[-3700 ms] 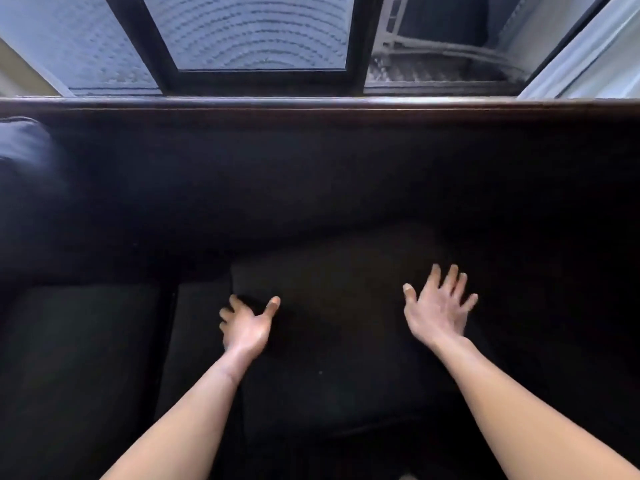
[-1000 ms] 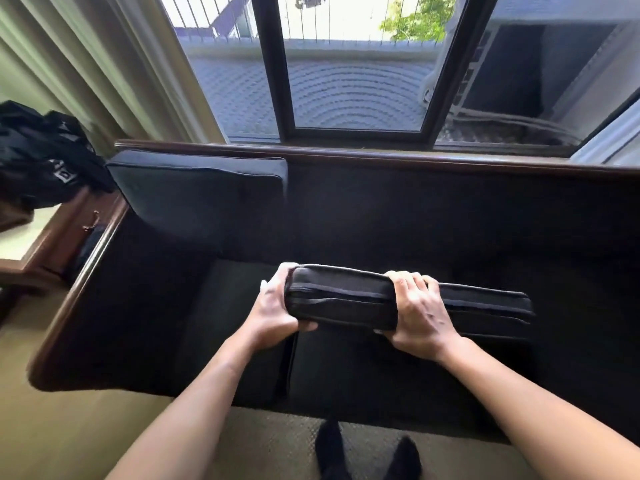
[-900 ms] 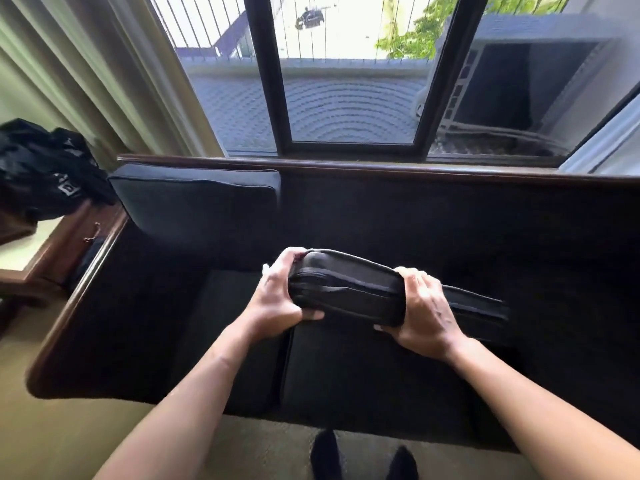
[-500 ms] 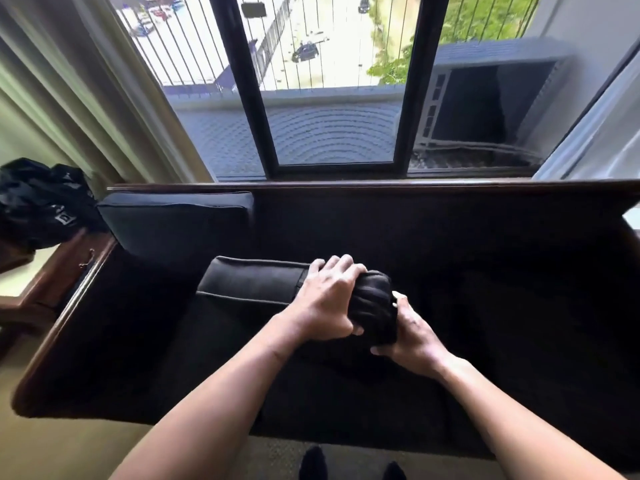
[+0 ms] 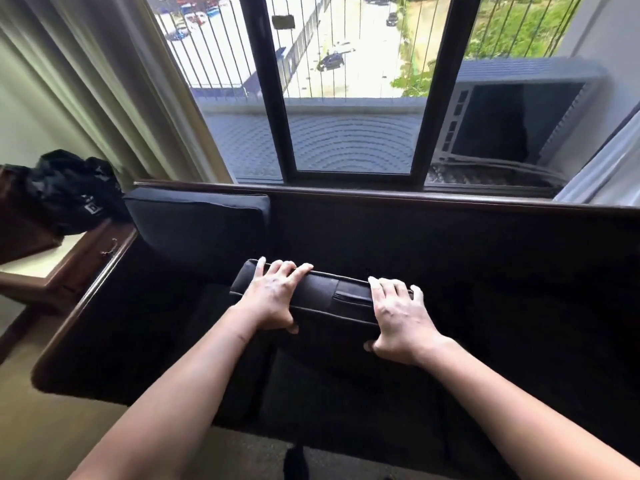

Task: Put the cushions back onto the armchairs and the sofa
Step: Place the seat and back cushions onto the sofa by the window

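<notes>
Two bare forearms reach forward from the bottom edge, ours as the wearer of the camera. Between them, low in the frame, we see a dark shape on the pale carpet, likely a foot in a dark sock [image 5: 296,462]. Our left hand [image 5: 273,297] and right hand [image 5: 398,315] both clasp a dark cushion [image 5: 336,299], fingers curled over its upper edge and thumbs beneath. The cushion is held edge-up above the seat of a dark sofa [image 5: 346,393], in front of the bare middle of the backrest.

Farther back, on the left end of the sofa, a second dark cushion [image 5: 197,223] already stands upright against the backrest. A polished wooden rail [image 5: 381,195] runs along the sofa's top.

To the left, beside the sofa's arm, a wooden side table [image 5: 52,271] carries a crumpled black bag [image 5: 69,192] with a small white label; its writing is too small to read.

Beyond the sofa, pale curtains [image 5: 114,81] hang left of a black-framed window [image 5: 349,98]. Outside we see railing bars, an air-conditioning unit [image 5: 502,116], a road with cars, and green trees.
</notes>
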`<state>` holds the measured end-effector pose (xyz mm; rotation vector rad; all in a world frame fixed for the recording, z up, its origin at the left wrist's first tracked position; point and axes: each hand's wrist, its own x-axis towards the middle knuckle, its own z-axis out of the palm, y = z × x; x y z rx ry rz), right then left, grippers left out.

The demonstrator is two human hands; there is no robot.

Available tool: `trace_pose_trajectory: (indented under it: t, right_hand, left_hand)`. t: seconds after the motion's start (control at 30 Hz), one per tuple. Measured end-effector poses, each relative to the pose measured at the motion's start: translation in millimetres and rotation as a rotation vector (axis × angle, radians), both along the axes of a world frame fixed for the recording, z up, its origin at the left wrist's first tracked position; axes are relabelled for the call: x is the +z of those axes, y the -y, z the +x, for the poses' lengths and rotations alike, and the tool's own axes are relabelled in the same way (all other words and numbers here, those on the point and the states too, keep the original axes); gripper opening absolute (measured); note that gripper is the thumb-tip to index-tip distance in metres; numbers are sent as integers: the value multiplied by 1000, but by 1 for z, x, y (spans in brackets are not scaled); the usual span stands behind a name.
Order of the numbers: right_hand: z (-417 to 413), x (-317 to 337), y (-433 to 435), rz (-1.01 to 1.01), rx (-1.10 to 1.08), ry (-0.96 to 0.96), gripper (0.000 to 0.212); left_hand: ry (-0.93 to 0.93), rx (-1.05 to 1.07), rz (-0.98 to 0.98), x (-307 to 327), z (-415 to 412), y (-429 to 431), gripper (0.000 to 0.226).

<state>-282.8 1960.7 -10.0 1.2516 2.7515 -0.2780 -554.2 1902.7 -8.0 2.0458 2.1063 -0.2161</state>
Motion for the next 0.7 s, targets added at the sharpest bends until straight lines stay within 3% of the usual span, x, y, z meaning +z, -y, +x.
trace_pose_trajectory:
  t: [0.17, 0.37, 0.53, 0.7]
  right_hand:
    - [-75, -4, 5, 37, 16, 53, 133]
    - [-141, -12, 1, 90, 43, 40, 131]
    - [-175, -17, -5, 122, 17, 70, 126]
    - [-173, -20, -17, 140, 21, 45, 114]
  left_hand:
    - [128, 161, -3, -7, -47, 8, 140]
    - [760, 374, 70, -31, -103, 13, 141]
    - [1073, 457, 3, -58, -128, 4, 134]
    - [1165, 441, -58, -85, -131, -4, 109]
